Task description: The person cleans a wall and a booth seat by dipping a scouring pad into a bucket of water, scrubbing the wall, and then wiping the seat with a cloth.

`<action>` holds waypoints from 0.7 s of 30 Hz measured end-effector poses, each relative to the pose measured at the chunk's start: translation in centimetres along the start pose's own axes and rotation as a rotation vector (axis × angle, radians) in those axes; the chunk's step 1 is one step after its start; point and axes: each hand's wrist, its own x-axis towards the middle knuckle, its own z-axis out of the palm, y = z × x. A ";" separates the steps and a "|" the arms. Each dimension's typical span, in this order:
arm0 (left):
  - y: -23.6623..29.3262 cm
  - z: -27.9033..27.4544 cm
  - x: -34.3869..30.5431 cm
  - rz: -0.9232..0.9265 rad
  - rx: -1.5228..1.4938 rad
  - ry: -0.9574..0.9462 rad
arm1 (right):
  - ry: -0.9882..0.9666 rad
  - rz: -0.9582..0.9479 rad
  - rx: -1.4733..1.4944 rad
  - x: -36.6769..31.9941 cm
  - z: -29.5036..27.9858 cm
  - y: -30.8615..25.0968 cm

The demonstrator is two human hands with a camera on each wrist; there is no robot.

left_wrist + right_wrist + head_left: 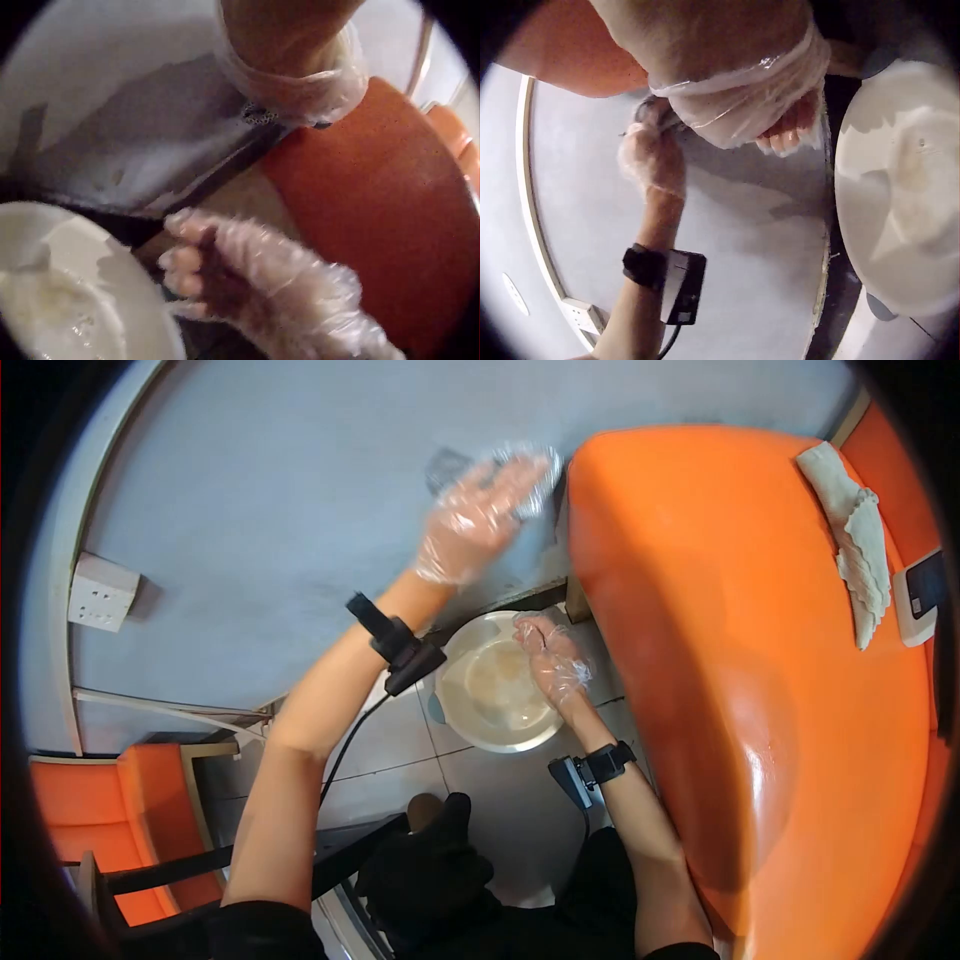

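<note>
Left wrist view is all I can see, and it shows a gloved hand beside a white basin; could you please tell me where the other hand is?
Observer: The left hand is raised against the grey wall, pressing a grey pad to it.
Operator: Thank you. Where does the basin stand?
Observer: It stands on the tiled floor, at the foot of that wall.
Operator: Is anything on the orange table?
Observer: A white cloth lies near its far edge.
</note>
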 end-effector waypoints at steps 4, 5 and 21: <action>3.4 9.3 -5.9 -0.012 0.021 -0.265 | -0.003 0.004 -0.020 0.2 0.3 1.2; 4.0 10.7 -6.8 0.062 0.137 -0.366 | -0.004 0.007 -0.024 0.1 0.1 0.8; 5.4 6.3 -18.8 -0.547 -0.552 -0.364 | -0.151 0.105 -0.358 -0.8 0.1 2.8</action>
